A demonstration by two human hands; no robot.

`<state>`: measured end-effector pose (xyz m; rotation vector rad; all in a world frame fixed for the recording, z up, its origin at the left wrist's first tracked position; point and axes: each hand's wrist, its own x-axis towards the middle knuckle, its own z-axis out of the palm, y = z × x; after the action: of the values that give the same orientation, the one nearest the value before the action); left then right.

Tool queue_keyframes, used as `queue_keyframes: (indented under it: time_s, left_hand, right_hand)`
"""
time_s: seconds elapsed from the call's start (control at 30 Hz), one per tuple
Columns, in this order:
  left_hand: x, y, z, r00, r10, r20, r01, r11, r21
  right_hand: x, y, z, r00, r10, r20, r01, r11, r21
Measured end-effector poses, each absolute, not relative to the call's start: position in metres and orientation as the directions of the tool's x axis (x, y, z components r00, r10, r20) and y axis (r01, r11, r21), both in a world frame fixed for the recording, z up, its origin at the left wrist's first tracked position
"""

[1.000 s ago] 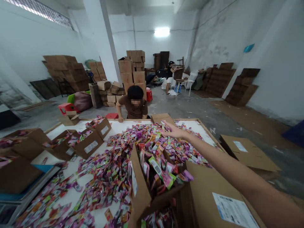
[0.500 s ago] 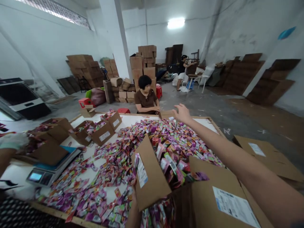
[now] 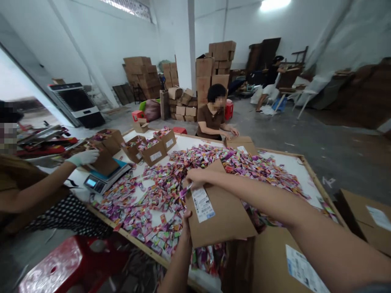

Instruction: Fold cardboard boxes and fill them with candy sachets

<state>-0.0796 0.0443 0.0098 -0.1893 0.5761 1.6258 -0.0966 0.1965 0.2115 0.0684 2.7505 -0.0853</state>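
Head view: our left hand [image 3: 186, 224] grips the lower edge of a cardboard carton flap [image 3: 220, 215], our right hand [image 3: 197, 177] closes over its top edge, above bright sachets [image 3: 259, 169] strewn on a white table [image 3: 293, 165]

Brown corrugated carton [image 3: 269, 260], top flap [image 3: 220, 215] raised and tilted up, white barcode label [image 3: 203, 204] on its outer face. Right hand [image 3: 197, 178] on the flap's upper edge, fingers curled over it. Left hand [image 3: 186, 228] at the flap's lower left edge, gripping it. Colourful foil sachets [image 3: 207, 260] packed inside the carton, visible below the flap. Loose heap of similar sachets [image 3: 253, 169] spread just beyond the carton.
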Motion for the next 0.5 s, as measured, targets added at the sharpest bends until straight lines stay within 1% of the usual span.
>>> queue_keyframes:
  time_s: [0.17, 0.23, 0.27, 0.3, 0.37, 0.4, 0.43, 0.47, 0.5]
  left_hand:
    - [-0.077, 0.032, 0.007, -0.212, 0.875, -0.435, -0.956, -0.093, 0.278]
    - [-0.077, 0.026, 0.002, -0.214, 0.878, -0.428, -0.957, -0.101, 0.272]
    - [-0.078, 0.024, -0.001, -0.217, 0.877, -0.429, -0.959, -0.108, 0.263]
    - [-0.080, 0.021, -0.005, -0.217, 0.876, -0.431, -0.962, -0.116, 0.249]
    - [-0.086, 0.016, -0.012, -0.213, 0.878, -0.429, -0.967, -0.126, 0.223]
    - [-0.090, 0.015, -0.015, -0.215, 0.878, -0.428, -0.967, -0.130, 0.219]
    - [-0.093, 0.013, -0.017, -0.222, 0.874, -0.431, -0.966, -0.136, 0.221]
    - [-0.096, 0.013, -0.018, -0.230, 0.868, -0.440, -0.964, -0.140, 0.227]
    - [-0.098, 0.013, -0.019, -0.245, 0.858, -0.451, -0.960, -0.150, 0.236]
  right_hand:
    - [-0.100, 0.221, 0.238, -0.951, 0.071, -0.301, 0.107, 0.989, -0.105]
    - [-0.093, 0.240, 0.257, -0.967, 0.115, -0.227, 0.146, 0.981, -0.125]
    - [-0.088, 0.251, 0.267, -0.970, 0.180, -0.166, 0.203, 0.970, -0.134]
    - [-0.082, 0.261, 0.277, -0.955, 0.286, -0.084, 0.295, 0.946, -0.133]
    - [-0.072, 0.269, 0.288, -0.841, 0.529, 0.119, 0.519, 0.848, -0.107]
    - [-0.069, 0.265, 0.288, -0.785, 0.585, 0.203, 0.581, 0.810, -0.082]
    - [-0.066, 0.255, 0.283, -0.792, 0.560, 0.245, 0.570, 0.821, -0.034]
    - [-0.064, 0.240, 0.273, -0.856, 0.457, 0.241, 0.477, 0.878, 0.027]
    - [-0.062, 0.221, 0.259, -0.948, 0.271, 0.169, 0.287, 0.955, 0.078]
